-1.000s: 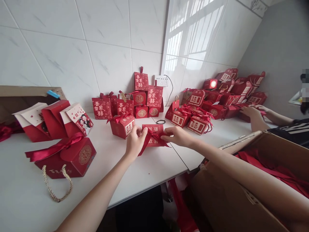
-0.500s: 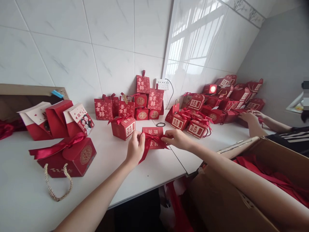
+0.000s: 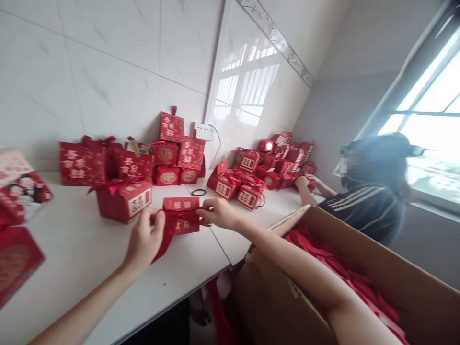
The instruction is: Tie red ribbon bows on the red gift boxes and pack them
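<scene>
A small red gift box (image 3: 189,225) with pale lettering lies on the white table between my hands. Across its top runs a dark red satin ribbon (image 3: 166,239), its tail hanging down on the left. My left hand (image 3: 145,237) pinches the ribbon at the box's left side. At the right side, my right hand (image 3: 220,214) is closed with fingertips on the other part of the ribbon. Just beyond my left hand stands a bow-tied red box (image 3: 118,203) with a cream label. A black hair-tie-like ring (image 3: 198,192) lies behind the box.
A cardboard carton (image 3: 266,282) full of red ribbon or cloth (image 3: 330,258) stands at the right, under my right forearm. Red gift boxes (image 3: 187,153) are stacked along the tiled wall near a white power socket (image 3: 203,131). A co-worker (image 3: 370,191) handles boxes at the far right.
My view has swung right, bringing the co-worker and window into sight. Both hands stay at the ribbon on the same box, with my left hand slightly farther out from it.
</scene>
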The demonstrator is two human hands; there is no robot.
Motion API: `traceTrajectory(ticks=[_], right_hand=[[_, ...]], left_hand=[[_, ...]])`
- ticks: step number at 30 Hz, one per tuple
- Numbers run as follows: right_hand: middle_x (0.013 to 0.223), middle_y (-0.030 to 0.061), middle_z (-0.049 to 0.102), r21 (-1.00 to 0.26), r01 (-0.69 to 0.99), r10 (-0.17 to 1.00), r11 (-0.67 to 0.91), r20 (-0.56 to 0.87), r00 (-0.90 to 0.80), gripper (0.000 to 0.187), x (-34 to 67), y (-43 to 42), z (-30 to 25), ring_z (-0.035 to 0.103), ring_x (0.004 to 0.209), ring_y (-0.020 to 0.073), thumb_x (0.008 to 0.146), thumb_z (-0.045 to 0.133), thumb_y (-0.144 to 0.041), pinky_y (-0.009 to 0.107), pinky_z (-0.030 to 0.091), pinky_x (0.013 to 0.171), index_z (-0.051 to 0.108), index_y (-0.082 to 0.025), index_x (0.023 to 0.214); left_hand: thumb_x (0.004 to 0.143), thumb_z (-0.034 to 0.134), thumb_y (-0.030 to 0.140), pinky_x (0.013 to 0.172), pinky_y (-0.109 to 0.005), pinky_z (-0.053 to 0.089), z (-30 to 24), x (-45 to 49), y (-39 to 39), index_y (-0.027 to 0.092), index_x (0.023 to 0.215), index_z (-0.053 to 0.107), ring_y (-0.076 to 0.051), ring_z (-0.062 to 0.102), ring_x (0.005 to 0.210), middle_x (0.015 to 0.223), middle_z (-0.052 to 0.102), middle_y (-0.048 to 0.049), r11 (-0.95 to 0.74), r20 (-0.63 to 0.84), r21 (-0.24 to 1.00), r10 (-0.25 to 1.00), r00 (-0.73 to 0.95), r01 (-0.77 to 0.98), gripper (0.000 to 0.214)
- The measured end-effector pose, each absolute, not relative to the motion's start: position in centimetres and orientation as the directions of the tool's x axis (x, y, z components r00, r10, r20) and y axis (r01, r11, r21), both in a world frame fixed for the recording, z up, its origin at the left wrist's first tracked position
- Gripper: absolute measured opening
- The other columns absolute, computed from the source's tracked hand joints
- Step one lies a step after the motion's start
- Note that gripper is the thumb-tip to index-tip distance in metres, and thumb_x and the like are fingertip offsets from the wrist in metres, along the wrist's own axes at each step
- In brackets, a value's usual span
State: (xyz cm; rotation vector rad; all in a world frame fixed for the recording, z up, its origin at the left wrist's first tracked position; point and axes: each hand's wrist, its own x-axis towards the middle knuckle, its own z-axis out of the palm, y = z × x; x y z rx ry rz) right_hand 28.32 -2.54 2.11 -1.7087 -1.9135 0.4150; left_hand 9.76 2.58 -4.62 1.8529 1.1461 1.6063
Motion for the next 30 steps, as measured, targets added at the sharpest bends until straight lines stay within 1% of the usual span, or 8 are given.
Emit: traceTrajectory(ticks=[4,6,8,11,16,21,24,30], right_hand=[[0.059,-0.0035,0.056,-0.546,0.824,0.983,0.154,0.166,-0.074,0.029,28.6,-2.3,2.1,0.053,0.053,0.0066,0.081,0.056,-0.027,0.017,0.035,0.051,0.042,-0.017,0.058],[0.059,-0.0038,0.056,-0.528,0.834,0.983,0.158,0.16,-0.085,0.029,28.7,-2.3,2.0,0.051,0.053,0.0065,0.08,0.057,-0.028,0.018,0.034,0.051,0.041,-0.017,0.058],[0.058,-0.0037,0.055,-0.518,0.839,0.982,0.165,0.167,-0.089,0.029,28.7,-2.3,1.9,0.051,0.053,0.0069,0.08,0.057,-0.027,0.018,0.035,0.051,0.041,-0.017,0.057],[0.06,-0.0019,0.058,-0.558,0.814,0.983,0.162,0.164,-0.083,0.026,28.7,-2.4,1.7,0.055,0.057,0.0087,0.08,0.055,-0.025,0.019,0.037,0.053,0.043,-0.017,0.059],[0.062,0.0007,0.061,-0.62,0.771,0.986,0.145,0.15,-0.065,0.023,28.7,-2.7,1.5,0.059,0.058,0.0114,0.082,0.051,-0.026,0.021,0.041,0.054,0.047,-0.017,0.062],[0.062,0.0007,0.06,-0.554,0.815,0.979,0.169,0.189,-0.074,0.025,28.7,-2.9,1.6,0.059,0.058,0.0123,0.081,0.05,-0.028,0.021,0.04,0.053,0.044,-0.017,0.059],[0.061,-0.0003,0.058,-0.512,0.84,0.975,0.181,0.208,-0.083,0.024,28.6,-3.0,1.8,0.056,0.057,0.0115,0.081,0.049,-0.027,0.021,0.038,0.053,0.043,-0.018,0.059],[0.056,-0.0021,0.053,-0.523,0.837,0.981,0.158,0.183,-0.071,0.027,28.7,-3.2,2.1,0.05,0.053,0.0101,0.079,0.048,-0.028,0.021,0.036,0.051,0.041,-0.018,0.056]], left_hand=[[0.072,0.046,0.049,0.054,-0.024,0.038,-4.1,9.5,2.5,0.022,0.062,0.041,-0.011,0.044,0.051,0.053,0.043,0.0069,-0.433,0.426,0.872,0.901,0.082,0.229,0.029],[0.071,0.047,0.047,0.05,-0.023,0.035,-4.0,9.5,2.4,0.021,0.061,0.041,-0.01,0.039,0.048,0.05,0.038,0.0067,-0.404,0.392,0.895,0.914,0.102,0.189,0.028],[0.071,0.047,0.044,0.048,-0.023,0.033,-4.0,9.5,2.5,0.021,0.06,0.04,-0.01,0.037,0.048,0.05,0.036,0.0057,-0.435,0.422,0.886,0.9,0.107,0.159,0.027],[0.073,0.046,0.042,0.048,-0.023,0.033,-4.2,9.6,2.6,0.02,0.058,0.038,-0.011,0.037,0.049,0.051,0.035,0.0045,-0.506,0.496,0.849,0.862,0.102,0.15,0.027],[0.079,0.04,0.038,0.051,-0.022,0.034,-5.0,9.9,2.6,0.02,0.059,0.034,-0.011,0.038,0.051,0.053,0.036,0.0043,-0.564,0.556,0.795,0.825,0.101,0.222,0.028],[0.082,0.036,0.035,0.048,-0.021,0.033,-5.6,9.9,2.6,0.021,0.061,0.028,-0.01,0.034,0.049,0.052,0.031,0.0052,-0.594,0.581,0.756,0.802,0.136,0.274,0.026],[0.083,0.035,0.034,0.047,-0.021,0.032,-5.7,9.8,2.7,0.022,0.062,0.026,-0.01,0.032,0.048,0.053,0.029,0.0053,-0.606,0.59,0.743,0.793,0.148,0.284,0.026],[0.084,0.034,0.031,0.048,-0.021,0.032,-5.8,9.6,2.9,0.022,0.063,0.026,-0.01,0.032,0.05,0.054,0.03,0.005,-0.622,0.597,0.732,0.782,0.178,0.278,0.024]])
